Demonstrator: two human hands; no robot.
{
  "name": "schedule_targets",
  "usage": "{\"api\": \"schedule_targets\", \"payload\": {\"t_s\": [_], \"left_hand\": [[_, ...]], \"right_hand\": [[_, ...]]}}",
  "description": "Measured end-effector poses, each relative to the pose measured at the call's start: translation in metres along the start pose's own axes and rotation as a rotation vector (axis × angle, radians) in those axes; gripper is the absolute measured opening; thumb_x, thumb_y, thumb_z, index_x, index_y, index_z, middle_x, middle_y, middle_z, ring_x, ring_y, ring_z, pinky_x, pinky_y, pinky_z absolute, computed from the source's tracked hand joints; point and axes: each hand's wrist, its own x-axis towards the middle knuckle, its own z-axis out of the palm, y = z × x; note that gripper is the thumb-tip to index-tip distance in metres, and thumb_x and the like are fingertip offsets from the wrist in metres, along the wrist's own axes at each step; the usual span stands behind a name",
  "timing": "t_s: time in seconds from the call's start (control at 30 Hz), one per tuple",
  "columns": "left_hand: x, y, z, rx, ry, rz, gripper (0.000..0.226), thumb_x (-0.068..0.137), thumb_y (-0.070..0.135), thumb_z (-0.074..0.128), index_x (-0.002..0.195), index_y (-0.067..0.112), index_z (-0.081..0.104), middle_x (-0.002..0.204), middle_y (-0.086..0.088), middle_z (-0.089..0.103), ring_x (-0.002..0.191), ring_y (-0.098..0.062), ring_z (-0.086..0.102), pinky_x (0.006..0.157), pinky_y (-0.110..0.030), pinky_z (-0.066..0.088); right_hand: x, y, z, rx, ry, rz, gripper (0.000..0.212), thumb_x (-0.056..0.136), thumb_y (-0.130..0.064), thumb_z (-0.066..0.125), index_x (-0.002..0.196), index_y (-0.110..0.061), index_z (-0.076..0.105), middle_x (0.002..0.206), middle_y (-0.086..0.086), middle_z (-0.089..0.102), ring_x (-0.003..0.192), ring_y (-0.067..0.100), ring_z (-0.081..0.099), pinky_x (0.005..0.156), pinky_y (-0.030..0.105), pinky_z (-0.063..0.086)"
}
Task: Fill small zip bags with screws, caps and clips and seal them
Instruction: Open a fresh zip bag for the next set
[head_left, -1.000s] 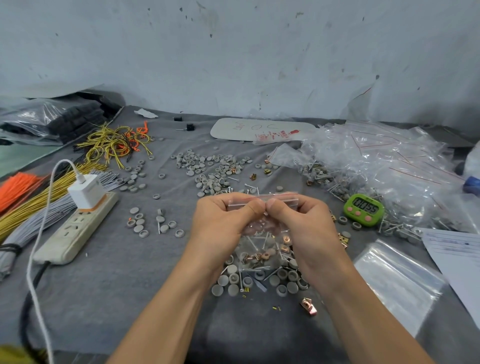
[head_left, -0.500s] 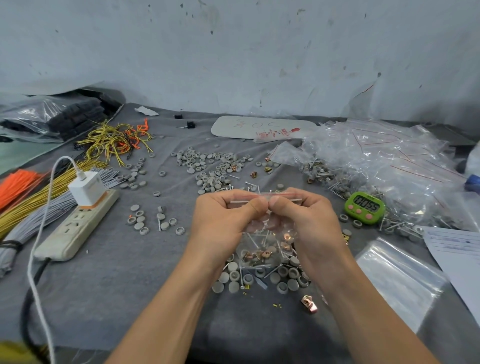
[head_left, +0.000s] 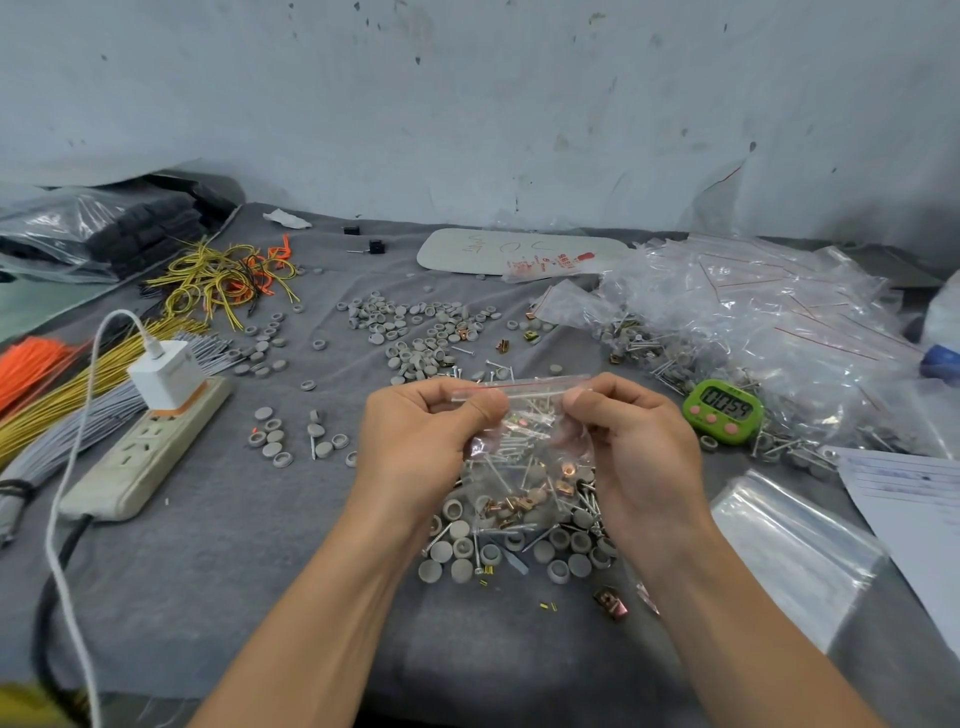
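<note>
A stained pale wall (head_left: 467, 104) is rising behind a counter (head_left: 208, 571) that is lying under a grey cloth, seen from the head camera. Above the middle of it, both hands are holding up a small clear zip bag (head_left: 524, 447). The left hand (head_left: 421, 441) is pinching the bag's top strip at its left end between thumb and curled fingers, and the right hand (head_left: 639, 457) is pinching the same strip at its right end. The bag is hanging between the hands, with screws (head_left: 498, 457), copper-coloured clips (head_left: 506, 504) and pale caps showing through its film. Directly beneath the hands, loose grey caps (head_left: 462, 551) are lying in a heap with more screws. Just beyond the right hand a green timer (head_left: 723, 411) is sitting, and behind it a big pile of filled bags (head_left: 753, 322) is spreading. Nearer than the right hand and to its right, a stack of empty bags (head_left: 789, 545) is lying flat. Well to the left of the left hand a power strip (head_left: 150, 447) is lying with a white charger (head_left: 166, 382) plugged in. Farther back on that side, yellow wires (head_left: 223, 280) are tangling.
</note>
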Motion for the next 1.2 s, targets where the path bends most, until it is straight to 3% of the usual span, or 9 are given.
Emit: {"api": "schedule_targets", "payload": {"t_s": [0.17, 0.3, 0.43, 0.53, 0.7, 0.8, 1.0, 1.2], "left_hand": [[0.000, -0.001, 0.004, -0.002, -0.016, -0.035, 0.013, 0.083, 0.008, 0.081, 0.072, 0.012, 0.078, 0.066, -0.009, 0.073, 0.055, -0.014, 0.064, 0.051, -0.022, 0.053], [-0.002, 0.000, 0.006, 0.003, -0.063, -0.038, 0.007, 0.083, 0.009, 0.082, 0.077, 0.012, 0.079, 0.072, -0.011, 0.076, 0.062, -0.016, 0.067, 0.057, -0.022, 0.057], [-0.004, 0.001, 0.010, 0.003, -0.077, 0.011, 0.021, 0.082, 0.005, 0.082, 0.071, 0.023, 0.081, 0.073, -0.009, 0.077, 0.061, -0.012, 0.069, 0.056, -0.020, 0.055], [-0.004, 0.001, 0.014, -0.021, -0.076, 0.052, 0.023, 0.080, 0.004, 0.082, 0.071, 0.025, 0.081, 0.071, -0.007, 0.076, 0.060, -0.011, 0.069, 0.056, -0.019, 0.053], [-0.004, 0.001, 0.014, -0.017, -0.066, 0.097, 0.016, 0.079, 0.000, 0.080, 0.070, 0.013, 0.079, 0.066, -0.008, 0.073, 0.057, -0.012, 0.067, 0.055, -0.020, 0.051], [-0.003, 0.000, 0.014, -0.017, -0.042, 0.121, 0.022, 0.079, -0.004, 0.077, 0.065, 0.013, 0.077, 0.059, -0.004, 0.069, 0.051, -0.008, 0.062, 0.050, -0.016, 0.047], [-0.003, -0.002, 0.012, 0.012, -0.107, 0.139, 0.014, 0.085, 0.002, 0.078, 0.079, 0.015, 0.079, 0.066, -0.001, 0.074, 0.055, -0.005, 0.065, 0.052, -0.016, 0.049], [-0.001, -0.002, 0.012, -0.002, -0.091, 0.149, 0.013, 0.081, 0.001, 0.081, 0.079, 0.014, 0.082, 0.069, -0.010, 0.075, 0.058, -0.013, 0.065, 0.054, -0.021, 0.052]], "right_hand": [[0.003, 0.002, 0.002, -0.087, -0.030, -0.017, 0.033, 0.088, 0.003, 0.065, 0.061, -0.015, 0.071, 0.059, 0.006, 0.060, 0.055, 0.014, 0.055, 0.058, 0.020, 0.048], [0.001, 0.005, 0.006, -0.136, -0.062, -0.026, 0.024, 0.088, -0.002, 0.070, 0.073, -0.017, 0.080, 0.067, 0.003, 0.067, 0.062, 0.013, 0.057, 0.061, 0.020, 0.050], [-0.001, 0.007, 0.007, -0.118, -0.067, -0.029, 0.012, 0.085, -0.008, 0.073, 0.077, -0.015, 0.080, 0.075, 0.012, 0.065, 0.072, 0.023, 0.055, 0.067, 0.025, 0.049], [-0.001, 0.007, 0.010, -0.088, -0.058, -0.031, 0.020, 0.088, -0.002, 0.072, 0.075, -0.016, 0.080, 0.072, 0.007, 0.067, 0.066, 0.015, 0.058, 0.061, 0.020, 0.050], [0.000, 0.006, 0.013, -0.049, -0.084, -0.033, 0.032, 0.086, 0.005, 0.070, 0.066, -0.018, 0.077, 0.064, 0.002, 0.066, 0.059, 0.011, 0.058, 0.059, 0.019, 0.049], [-0.002, 0.008, 0.014, -0.049, -0.099, -0.023, 0.030, 0.087, 0.004, 0.070, 0.067, -0.017, 0.077, 0.067, 0.005, 0.066, 0.060, 0.012, 0.057, 0.058, 0.019, 0.048], [-0.003, 0.011, 0.014, -0.057, -0.084, -0.050, 0.023, 0.090, 0.003, 0.070, 0.077, -0.013, 0.080, 0.071, 0.003, 0.071, 0.061, 0.008, 0.062, 0.057, 0.017, 0.048], [-0.001, 0.011, 0.012, -0.032, -0.063, 0.005, 0.019, 0.087, -0.001, 0.072, 0.076, -0.012, 0.081, 0.069, 0.007, 0.068, 0.062, 0.014, 0.058, 0.059, 0.023, 0.048]]}}
